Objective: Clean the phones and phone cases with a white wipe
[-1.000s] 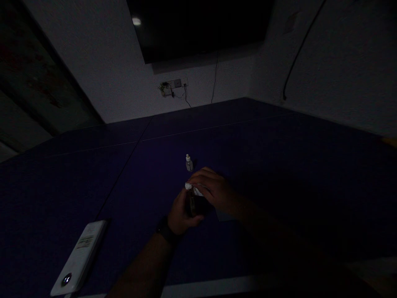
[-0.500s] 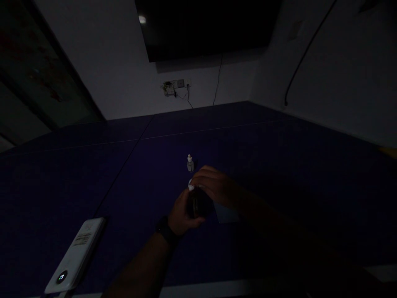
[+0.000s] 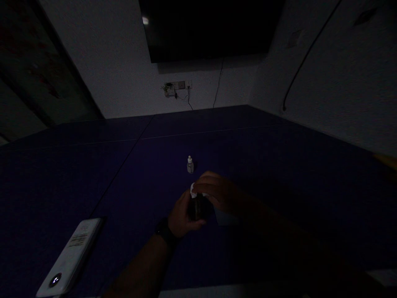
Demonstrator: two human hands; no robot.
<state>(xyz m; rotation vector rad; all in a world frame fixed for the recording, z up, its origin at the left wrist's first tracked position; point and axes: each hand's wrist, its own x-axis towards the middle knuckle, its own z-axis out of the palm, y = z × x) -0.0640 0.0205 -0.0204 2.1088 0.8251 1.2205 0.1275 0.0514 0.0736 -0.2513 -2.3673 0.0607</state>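
My left hand [image 3: 181,215], with a dark watch on its wrist, is wrapped round a dark object [image 3: 200,209] whose kind the dim light hides. A faint lighter marking shows on its side. My right hand [image 3: 217,191] is bent over the top of that object, pressing a small white piece [image 3: 193,190] that looks like tissue or cloth. Just beyond the hands, a small clear bottle [image 3: 190,166] with a white dropper-like cap stands upright. Partly under my right hand lies a flat bluish-grey sheet [image 3: 225,218], its far part hidden.
A white power bank [image 3: 72,254] with a lit round display lies at the near left of the dark blue table [image 3: 133,182]. At the back, sockets with cables [image 3: 176,87] are on the wall beneath a large dark screen [image 3: 211,29].
Both hands stay at the dark object. My right hand and the white piece sit slightly lower in view. The view has shifted a little, and the picture is somewhat darker.
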